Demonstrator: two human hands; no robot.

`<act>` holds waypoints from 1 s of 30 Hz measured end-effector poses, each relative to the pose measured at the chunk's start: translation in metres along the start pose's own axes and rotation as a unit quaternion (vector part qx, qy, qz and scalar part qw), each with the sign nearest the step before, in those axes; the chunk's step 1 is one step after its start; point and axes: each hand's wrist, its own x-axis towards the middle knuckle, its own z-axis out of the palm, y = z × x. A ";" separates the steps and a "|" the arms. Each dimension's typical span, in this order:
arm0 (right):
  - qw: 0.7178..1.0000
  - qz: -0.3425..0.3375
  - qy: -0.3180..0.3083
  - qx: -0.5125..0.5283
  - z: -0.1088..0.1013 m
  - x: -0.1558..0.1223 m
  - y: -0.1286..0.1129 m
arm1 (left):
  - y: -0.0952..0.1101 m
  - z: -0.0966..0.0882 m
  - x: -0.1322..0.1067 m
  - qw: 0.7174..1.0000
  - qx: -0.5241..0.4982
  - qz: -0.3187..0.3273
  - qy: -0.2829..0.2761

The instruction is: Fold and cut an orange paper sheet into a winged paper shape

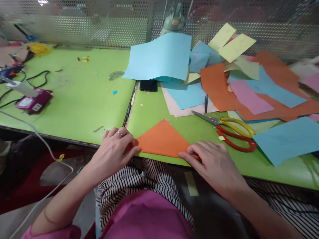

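Orange paper triangle [163, 141] lies flat at near edge of green table [82, 99] — likely light, limp, quick to crease. Left hand [114, 149] pinches its left corner, right hand [211, 162] its right — corners look the best hold.

No legible text anywhere in frame. Purple box [33, 101], left edge: white labels on top, print too small to read. Blue sheet [202, 57], upper right of centre: pink spots, pattern only, not characters. Orange paper triangle [163, 139], bottom centre: plain face, no print. Scissors [230, 131], right of it: no marking readable on handles.
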 end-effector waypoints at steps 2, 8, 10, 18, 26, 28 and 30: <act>1.000 0.006 0.006 -0.005 0.001 0.000 0.001 | -0.002 0.000 -0.003 1.000 0.014 -0.009 0.012; 0.998 -0.006 0.039 -0.051 0.003 -0.001 0.000 | -0.004 0.001 -0.011 0.999 0.024 -0.011 0.035; 0.991 -0.030 0.082 -0.104 0.002 -0.002 -0.004 | -0.003 0.002 -0.013 0.998 0.032 -0.017 0.046; 0.963 -0.213 0.097 -0.130 0.006 -0.011 -0.023 | 0.025 0.028 -0.022 0.958 0.187 0.169 0.139; 0.967 -0.174 0.157 -0.097 0.022 -0.013 -0.031 | 0.041 0.061 -0.027 0.946 0.224 0.159 0.174; 0.966 -0.153 0.181 -0.101 0.026 -0.015 -0.034 | 0.038 0.069 -0.029 0.944 0.224 0.160 0.184; 0.964 -0.146 0.194 -0.106 0.032 -0.019 -0.034 | 0.035 0.076 -0.033 0.940 0.225 0.165 0.196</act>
